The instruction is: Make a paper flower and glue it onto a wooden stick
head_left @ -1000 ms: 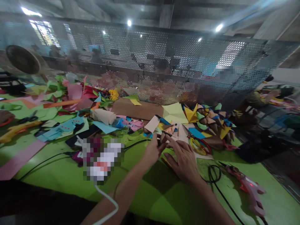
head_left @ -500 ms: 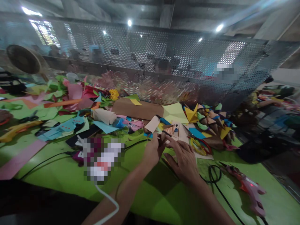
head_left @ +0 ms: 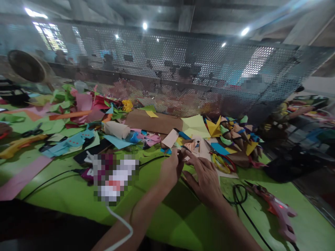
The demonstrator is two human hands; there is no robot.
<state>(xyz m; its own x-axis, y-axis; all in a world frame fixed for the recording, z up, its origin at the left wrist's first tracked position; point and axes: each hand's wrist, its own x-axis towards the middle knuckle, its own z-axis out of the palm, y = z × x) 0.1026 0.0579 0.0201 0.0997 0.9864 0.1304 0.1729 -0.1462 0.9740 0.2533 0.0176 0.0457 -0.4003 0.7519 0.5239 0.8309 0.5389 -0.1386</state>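
Near the middle of the green table (head_left: 180, 226), both my hands meet over a small dark brown piece (head_left: 180, 153), mostly covered by fingers. My left hand (head_left: 170, 170) is closed, pinching it between thumb and fingers. My right hand (head_left: 205, 177) reaches in from the right with bent fingers, its fingertips at the same piece; what they grip is hidden. Just beyond lie a striped peach piece (head_left: 188, 146) and a beige sheet (head_left: 170, 138). To the right of my right hand rests a pink glue gun (head_left: 284, 212) with a red light, beside a looped black cable (head_left: 239, 194).
Coloured sheets and scraps (head_left: 83, 103) pile up at the back left. A yellow glue gun (head_left: 22, 144) and dark-handled scissors (head_left: 32, 131) lie left. A power strip (head_left: 119, 179) sits left of my hands, its white cord crossing my left forearm. A perforated metal screen (head_left: 167, 80) stands behind.
My hands stay almost in place, with only slight finger movement around the small brown piece. The things on the table have not moved.
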